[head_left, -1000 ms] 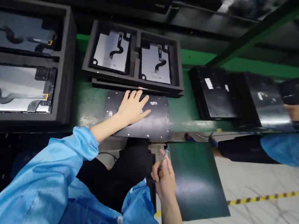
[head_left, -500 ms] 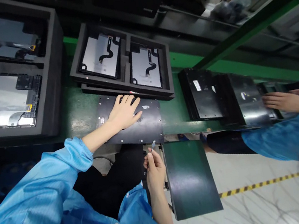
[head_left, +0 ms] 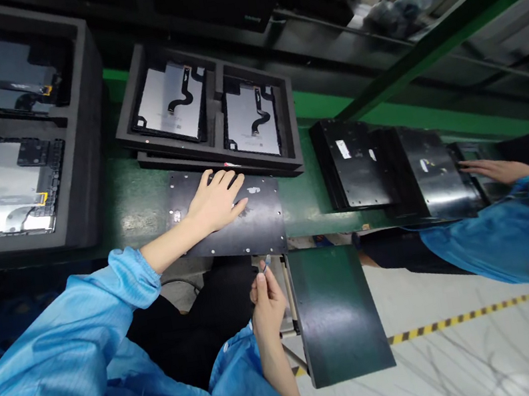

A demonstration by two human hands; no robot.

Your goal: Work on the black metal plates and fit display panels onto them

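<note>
My left hand lies flat with spread fingers on a black rectangular plate with small screws or holes along its edges. The plate rests on the green bench and juts a little over its front edge. Below that edge, my right hand pinches a small thin tool with a flat silvery tip pointing up. Its exact kind is too small to make out. Just behind the plate stands a dark foam tray whose two compartments hold display panels with black flex cables.
Another foam tray with panels stands at left. Stacked black plates are on the right, where a co-worker's hand reaches in. A green board extends from the bench front. A green beam crosses the upper right.
My right hand and the tool have shifted slightly left and the tool is tilted more. My left hand stays on the plate. The co-worker's hand has moved a little; the view has shifted slightly.
</note>
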